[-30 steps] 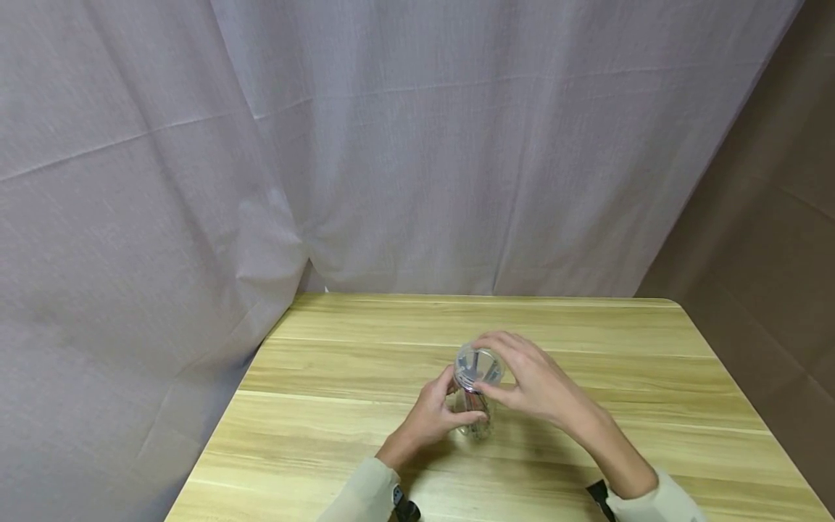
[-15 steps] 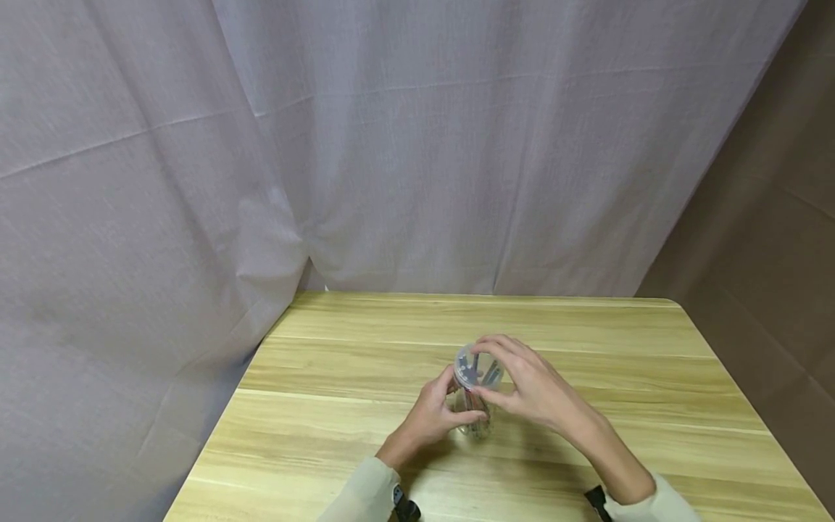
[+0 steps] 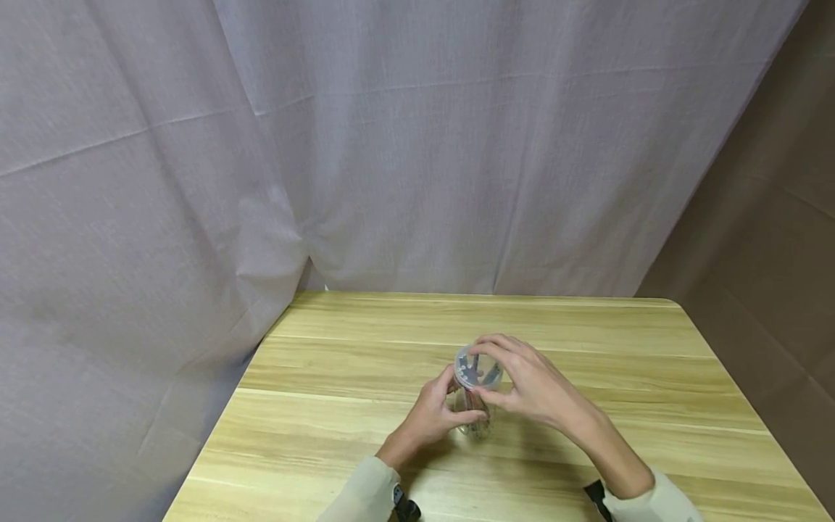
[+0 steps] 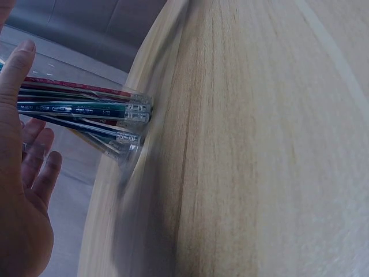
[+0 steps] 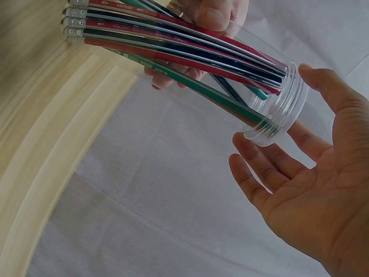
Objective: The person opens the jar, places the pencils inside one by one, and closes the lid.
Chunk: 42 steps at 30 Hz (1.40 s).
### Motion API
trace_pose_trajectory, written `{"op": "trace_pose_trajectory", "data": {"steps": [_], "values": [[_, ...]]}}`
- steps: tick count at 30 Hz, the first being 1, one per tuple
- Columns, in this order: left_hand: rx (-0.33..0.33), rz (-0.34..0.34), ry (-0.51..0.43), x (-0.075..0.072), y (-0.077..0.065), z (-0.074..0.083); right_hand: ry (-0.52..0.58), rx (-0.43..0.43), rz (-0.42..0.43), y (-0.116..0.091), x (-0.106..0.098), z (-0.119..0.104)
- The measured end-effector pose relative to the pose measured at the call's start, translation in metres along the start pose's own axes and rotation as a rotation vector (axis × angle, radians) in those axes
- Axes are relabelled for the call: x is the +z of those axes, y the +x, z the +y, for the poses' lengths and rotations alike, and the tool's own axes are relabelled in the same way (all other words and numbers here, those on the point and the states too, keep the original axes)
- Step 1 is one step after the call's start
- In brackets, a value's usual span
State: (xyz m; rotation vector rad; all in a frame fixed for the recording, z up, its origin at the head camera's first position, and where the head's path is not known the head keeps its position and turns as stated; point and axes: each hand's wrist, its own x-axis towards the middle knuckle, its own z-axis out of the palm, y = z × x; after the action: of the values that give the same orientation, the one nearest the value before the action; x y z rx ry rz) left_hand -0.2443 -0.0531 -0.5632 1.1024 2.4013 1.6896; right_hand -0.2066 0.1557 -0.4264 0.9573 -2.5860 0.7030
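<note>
A clear plastic jar [image 3: 478,428] full of pencils stands on the wooden table, its base at or very near the surface. My left hand [image 3: 433,413] grips its side, thumb on the near face. The clear screw lid [image 3: 464,375] sits at the jar's mouth, and my right hand [image 3: 531,380] holds its rim between thumb and fingers. Through the wall in the right wrist view, several red, green and dark blue pencils [image 5: 190,52] show. Their other ends [image 4: 138,112] rest by the jar's base in the left wrist view. Whether the lid's threads are engaged, I cannot tell.
The light wooden table [image 3: 326,435] extends around the hands. A grey cloth curtain [image 3: 417,181] hangs behind its far edge and down the left side. A brown cloth [image 3: 770,290] hangs along the right.
My right hand has shifted slightly on the lid, whose reflections have changed. The left hand and the jar have stayed in place.
</note>
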Motion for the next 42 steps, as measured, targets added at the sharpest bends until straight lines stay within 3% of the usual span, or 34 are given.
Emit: {"op": "trace_pose_trajectory", "data": {"steps": [10,17,21,25,28,34,42], "values": [[0.003,0.013,0.018,0.0,0.0,-0.001,0.05,0.042,0.028,-0.002,0.004,-0.001],[-0.009,0.009,-0.01,-0.001,0.0,-0.003,0.063,0.085,0.139,-0.006,0.017,-0.002],[-0.009,0.015,-0.014,-0.001,-0.001,-0.003,0.013,0.098,0.178,-0.007,0.023,-0.003],[-0.008,0.013,-0.01,-0.001,-0.001,-0.003,-0.031,0.137,0.151,-0.009,0.024,-0.005],[-0.006,0.011,-0.002,0.0,-0.001,-0.003,0.007,0.153,0.106,-0.01,0.02,-0.005],[0.004,0.018,0.003,0.0,0.0,-0.002,0.136,0.083,0.04,-0.008,0.007,0.001],[-0.008,0.019,0.0,0.001,0.0,0.0,0.155,0.06,0.012,-0.009,0.002,0.005]]}}
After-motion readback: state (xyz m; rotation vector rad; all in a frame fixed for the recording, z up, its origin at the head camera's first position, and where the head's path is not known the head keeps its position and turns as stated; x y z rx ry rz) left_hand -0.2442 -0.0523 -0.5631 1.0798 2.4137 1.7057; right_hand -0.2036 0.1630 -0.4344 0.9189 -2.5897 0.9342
